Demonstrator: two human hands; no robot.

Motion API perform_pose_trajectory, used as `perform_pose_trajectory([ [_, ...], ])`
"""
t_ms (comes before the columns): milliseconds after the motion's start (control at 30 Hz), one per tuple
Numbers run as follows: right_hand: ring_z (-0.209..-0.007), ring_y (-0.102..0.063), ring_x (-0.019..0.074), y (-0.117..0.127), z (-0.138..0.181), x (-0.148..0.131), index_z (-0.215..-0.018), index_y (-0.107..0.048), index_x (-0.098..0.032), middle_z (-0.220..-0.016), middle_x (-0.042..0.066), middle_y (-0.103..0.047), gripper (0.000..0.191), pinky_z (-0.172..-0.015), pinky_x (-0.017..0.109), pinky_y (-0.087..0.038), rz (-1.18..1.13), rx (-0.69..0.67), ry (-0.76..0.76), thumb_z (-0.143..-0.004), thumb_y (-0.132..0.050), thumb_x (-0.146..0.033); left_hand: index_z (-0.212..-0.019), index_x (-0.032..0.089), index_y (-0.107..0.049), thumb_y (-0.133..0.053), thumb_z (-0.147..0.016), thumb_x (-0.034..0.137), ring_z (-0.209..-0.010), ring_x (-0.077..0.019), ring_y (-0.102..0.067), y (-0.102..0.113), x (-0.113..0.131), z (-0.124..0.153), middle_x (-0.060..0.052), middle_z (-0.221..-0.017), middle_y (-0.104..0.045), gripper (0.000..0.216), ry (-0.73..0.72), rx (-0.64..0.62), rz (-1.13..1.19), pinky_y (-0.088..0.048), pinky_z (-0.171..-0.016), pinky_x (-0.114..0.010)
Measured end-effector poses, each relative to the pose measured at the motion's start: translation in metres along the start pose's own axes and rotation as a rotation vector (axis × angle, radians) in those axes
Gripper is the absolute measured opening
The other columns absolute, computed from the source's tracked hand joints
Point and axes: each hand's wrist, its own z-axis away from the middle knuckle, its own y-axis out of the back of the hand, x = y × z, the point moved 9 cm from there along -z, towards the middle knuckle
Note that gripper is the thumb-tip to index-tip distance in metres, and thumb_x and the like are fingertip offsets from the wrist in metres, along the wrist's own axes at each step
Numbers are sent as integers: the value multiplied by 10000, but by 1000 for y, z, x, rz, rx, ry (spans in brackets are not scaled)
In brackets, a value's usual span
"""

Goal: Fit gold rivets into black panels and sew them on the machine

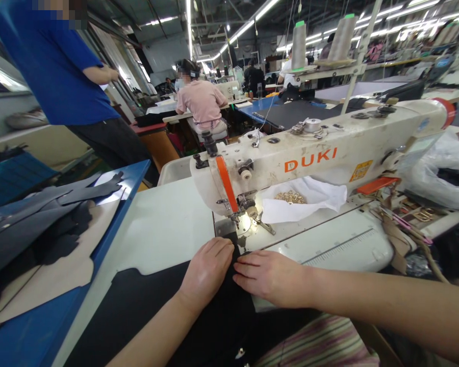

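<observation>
A large black leather-like panel [149, 293] lies across the white sewing machine table and drapes toward my lap. Its narrow far end reaches up close to the needle and presser foot of the sewing machine [268, 158], where a small lamp shines. My left hand [208, 270] is closed on the panel just in front of the presser foot, fingertips bunched at its edge. From the right, my right hand [270, 278] grips the same narrow part, fingers bent over its edge; the thumb is hidden. The two hands are close together but apart.
Dark cut pieces [61, 209] are heaped on a blue table [118, 204] at the left. Gold-coloured metal parts [290, 197] lie in white paper [317, 193] behind the needle. Thread cones [299, 46] stand above the machine. A person in blue [57, 66] stands at the left; another sits ahead.
</observation>
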Motion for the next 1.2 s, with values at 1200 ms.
perform_pose_trajectory([
  [1200,-1064,-543,217,-1,1,0,-1118,-571,-100,-1141,107,-625,253,-879,343,-448,-14,22,-16,-929,-432,-194,-904,125,-623,-384,-918,112,-847,-198,-591,0,-3,-1,-83,-880,-651,239,30,18,41,-552,-792,-358],
])
